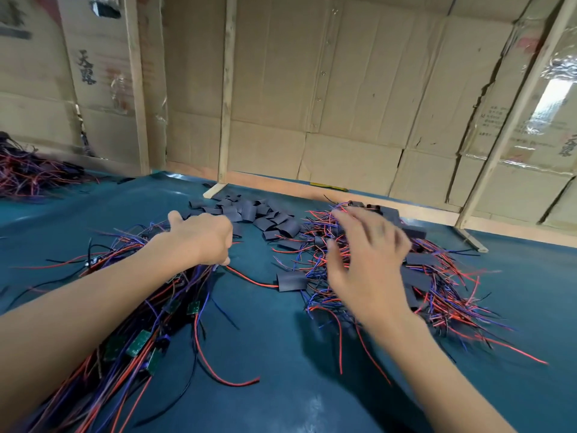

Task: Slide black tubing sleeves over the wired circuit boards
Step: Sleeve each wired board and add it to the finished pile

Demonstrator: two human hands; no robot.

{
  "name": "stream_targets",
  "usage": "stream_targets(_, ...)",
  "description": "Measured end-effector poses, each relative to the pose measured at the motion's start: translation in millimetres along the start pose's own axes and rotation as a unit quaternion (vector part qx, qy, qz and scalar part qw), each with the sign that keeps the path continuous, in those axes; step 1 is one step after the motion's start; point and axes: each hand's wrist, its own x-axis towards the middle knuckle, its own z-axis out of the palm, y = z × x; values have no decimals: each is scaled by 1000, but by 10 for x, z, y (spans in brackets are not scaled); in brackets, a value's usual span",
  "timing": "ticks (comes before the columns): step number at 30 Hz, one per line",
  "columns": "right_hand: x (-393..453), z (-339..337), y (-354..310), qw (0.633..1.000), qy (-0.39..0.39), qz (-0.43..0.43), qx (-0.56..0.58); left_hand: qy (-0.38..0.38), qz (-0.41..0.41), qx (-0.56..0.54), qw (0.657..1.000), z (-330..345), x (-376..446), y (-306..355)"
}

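Sleeves (256, 215) (flat, black) beside wired boards (137, 339)

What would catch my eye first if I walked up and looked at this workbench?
Probably the tangles of red, blue and black wires: bare green circuit boards trail wires at lower left, under the left hand, which grips a bunch of them. At right, the right hand hovers, fingers spread, over a pile of sleeved boards. Between them, farther back on the blue table, lies a heap of loose black tubing sleeves.
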Motion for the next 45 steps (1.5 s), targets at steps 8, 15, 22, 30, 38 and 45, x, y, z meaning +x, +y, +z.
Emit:
stream_targets(8,-311,82,-22,987,-75,-84,114,21,-50,155,986,-38,-268,49)
stream_targets(15,-296,92,58,984,-103,-30,145,5,-16,287,958,165,-624,143)
stream_targets(22,-323,117,99,978,-137,-10,156,7,-85,160,984,178,-238,210)
stream_targets(30,-318,114,133,975,-143,-2,173,-32,-64,184,980,50,-39,174)
stream_targets(38,-323,107,110,974,-144,-14,177,75,-31,135,988,-51,-81,98)
stream_targets(45,-322,109,51,938,-157,90,297,211,136,-233,939,-617,-179,95)
